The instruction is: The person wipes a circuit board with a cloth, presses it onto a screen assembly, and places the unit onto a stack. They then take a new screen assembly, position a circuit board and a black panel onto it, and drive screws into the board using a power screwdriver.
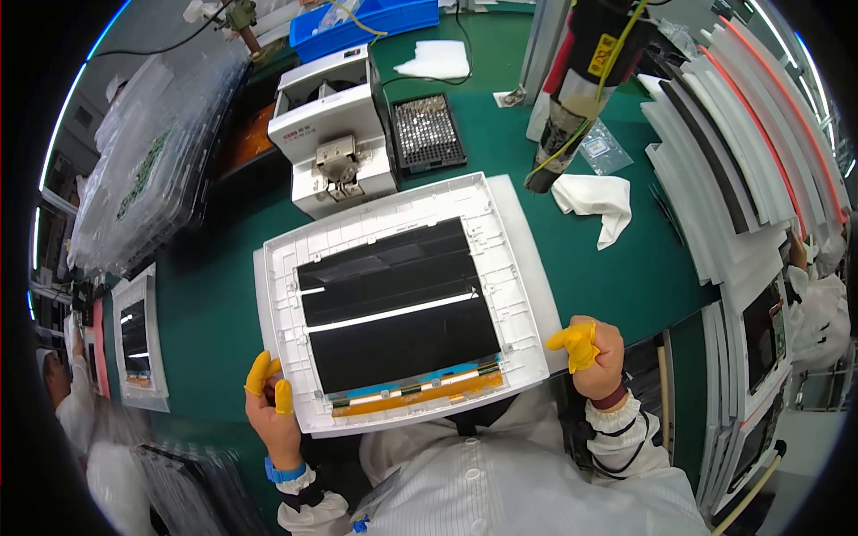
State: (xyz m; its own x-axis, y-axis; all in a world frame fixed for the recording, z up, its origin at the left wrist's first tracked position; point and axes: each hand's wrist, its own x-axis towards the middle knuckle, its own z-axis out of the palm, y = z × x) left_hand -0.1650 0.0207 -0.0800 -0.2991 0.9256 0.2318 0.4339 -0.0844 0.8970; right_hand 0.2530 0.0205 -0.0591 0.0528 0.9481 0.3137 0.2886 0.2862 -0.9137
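Observation:
A white plastic frame (523,304) with a black panel (393,304) inside it lies before me on a white foam sheet (525,219). Light streaks cross the panel, and an orange flex strip (420,394) runs along its near edge. My left hand (273,411) is beside the frame's near left corner, its fingers bent and apart, with yellow finger cots on thumb and fingers. Beyond the right edge, my right hand (597,359) is closed, yellow-cotted fingers curled by the foam sheet. Whatever it might hold is hidden.
A white machine (308,121) stands behind the frame beside a tray of small metal parts (427,132). A dark tool (572,116) hangs above a white cloth (597,204). Foam sheets (706,170) are stacked right, clear plastic trays (147,170) left. Other people sit at both sides.

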